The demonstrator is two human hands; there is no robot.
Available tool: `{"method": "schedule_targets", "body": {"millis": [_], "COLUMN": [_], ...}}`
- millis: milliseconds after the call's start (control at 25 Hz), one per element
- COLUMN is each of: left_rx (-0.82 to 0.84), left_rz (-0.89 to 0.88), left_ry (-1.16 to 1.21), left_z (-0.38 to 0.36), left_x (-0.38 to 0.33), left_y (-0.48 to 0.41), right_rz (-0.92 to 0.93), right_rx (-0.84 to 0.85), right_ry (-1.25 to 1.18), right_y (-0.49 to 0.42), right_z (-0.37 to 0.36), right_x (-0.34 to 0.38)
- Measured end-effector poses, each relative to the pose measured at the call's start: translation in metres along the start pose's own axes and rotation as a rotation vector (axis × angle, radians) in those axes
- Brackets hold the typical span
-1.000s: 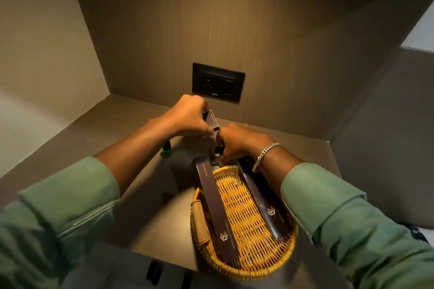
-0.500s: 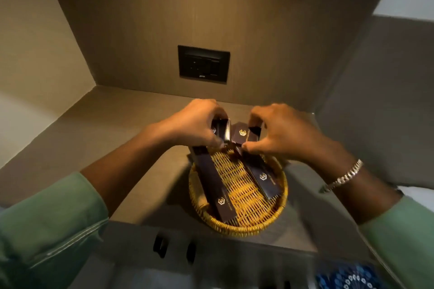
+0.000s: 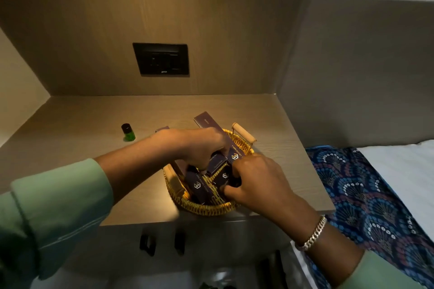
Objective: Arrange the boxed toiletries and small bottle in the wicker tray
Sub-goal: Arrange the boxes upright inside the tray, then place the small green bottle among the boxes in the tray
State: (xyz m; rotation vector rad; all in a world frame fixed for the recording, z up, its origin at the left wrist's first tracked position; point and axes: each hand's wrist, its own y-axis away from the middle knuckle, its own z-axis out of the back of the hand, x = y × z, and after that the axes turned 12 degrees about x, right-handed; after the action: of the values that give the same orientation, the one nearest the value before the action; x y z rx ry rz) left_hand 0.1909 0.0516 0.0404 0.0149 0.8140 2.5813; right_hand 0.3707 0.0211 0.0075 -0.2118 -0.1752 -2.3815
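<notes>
A round wicker tray (image 3: 204,207) with two wooden handles sits near the front of the shelf. One long dark purple box (image 3: 209,126) leans over its far rim, and another long box (image 3: 197,186) lies inside. My left hand (image 3: 196,146) reaches in from the left, fingers closed on a small purple box (image 3: 217,164) in the tray's middle. My right hand (image 3: 257,179) comes from the right and grips a second small box (image 3: 225,176) beside it. A small green bottle (image 3: 128,133) with a black cap stands upright on the shelf, left of the tray and apart from both hands.
A black socket panel (image 3: 162,58) is set in the back wall. The shelf (image 3: 82,119) has walls on the left and right. Two dark drawer handles (image 3: 146,244) sit below its front edge. A blue patterned cloth (image 3: 366,195) and a white sheet lie to the right.
Both hands have come from the tray's far rim down into its middle with the small boxes. The view has pulled back, so the green bottle and the bed show.
</notes>
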Motion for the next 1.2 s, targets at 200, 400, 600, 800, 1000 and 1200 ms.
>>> {"method": "schedule_targets", "body": {"millis": [200,400,600,800,1000,1200], "left_rx": [-0.052,0.010,0.071,-0.059,-0.508,-0.767], "left_rz": [-0.077,-0.091,-0.084,-0.039,0.140,0.211], "left_ry": [-0.139,-0.281,-0.274,-0.117,0.047,0.250], "left_z": [-0.009,-0.012,-0.008,0.005,-0.027,-0.108], "left_x": [-0.005,-0.003,0.001,0.001,0.011,-0.017], "left_y": [-0.003,-0.006,-0.007,0.017,0.084,0.121], "right_rz": [-0.041,-0.084,-0.085,-0.052,0.149,0.426], "right_rx": [-0.017,-0.012,-0.019,-0.039,-0.067,0.101], "right_ry": [0.005,0.020,0.008,-0.028,-0.073,-0.222], "right_y": [0.004,0.005,0.006,0.004,-0.035,-0.112], "right_z": [-0.015,-0.020,-0.022,-0.003,0.037,0.062], "right_x": [0.000,-0.001,-0.003,-0.010,-0.012,0.028]}}
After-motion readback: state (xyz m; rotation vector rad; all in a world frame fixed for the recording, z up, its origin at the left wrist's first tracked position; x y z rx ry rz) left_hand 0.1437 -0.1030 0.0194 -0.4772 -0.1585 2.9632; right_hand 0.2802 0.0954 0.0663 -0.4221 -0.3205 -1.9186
